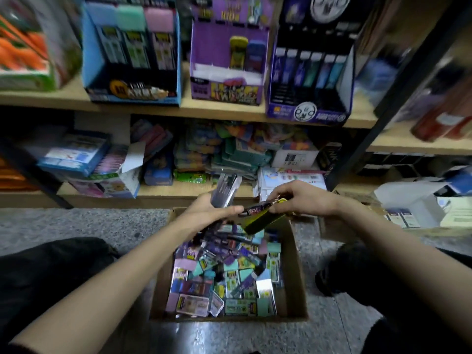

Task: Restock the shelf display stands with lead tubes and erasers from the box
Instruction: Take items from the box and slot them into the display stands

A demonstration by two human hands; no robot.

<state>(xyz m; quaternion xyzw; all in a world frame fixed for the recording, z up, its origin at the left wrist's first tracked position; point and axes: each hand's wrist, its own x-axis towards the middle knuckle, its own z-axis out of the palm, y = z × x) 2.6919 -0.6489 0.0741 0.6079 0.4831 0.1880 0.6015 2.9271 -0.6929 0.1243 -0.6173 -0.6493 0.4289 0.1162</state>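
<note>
A person sits on the floor with an open brown cardboard box (296, 264) between the knees. The box is full of small flat packs (224, 277) in pink, teal and purple, all mixed up.

What could go wrong? The left hand (204, 212) already holds a bunch of thin see-through purple tubes (224, 190), and they stick up past the fingers. If 1 more thing gets pushed in, the bunch may slip and drop back into the box. The packs look much alike, so a pack could also end up in the wrong stand. The picture is blurry, so I cannot read the labels.

The left grip is curled around the tubes, with the thumb stretched out toward the other hand. The right hand (304, 200) pinches the top end of a long black and yellow pack (263, 219), fingers pressed together on it. That pack hangs tilted just above the box, and its near end touches the left thumb.

Up on the wooden shelf (63, 98) wait 3 stands: a blue cardboard stand (88, 60), a purple cardboard stand (204, 54) and a dark blue cardboard stand (347, 80). Nothing is going into them yet.
</note>
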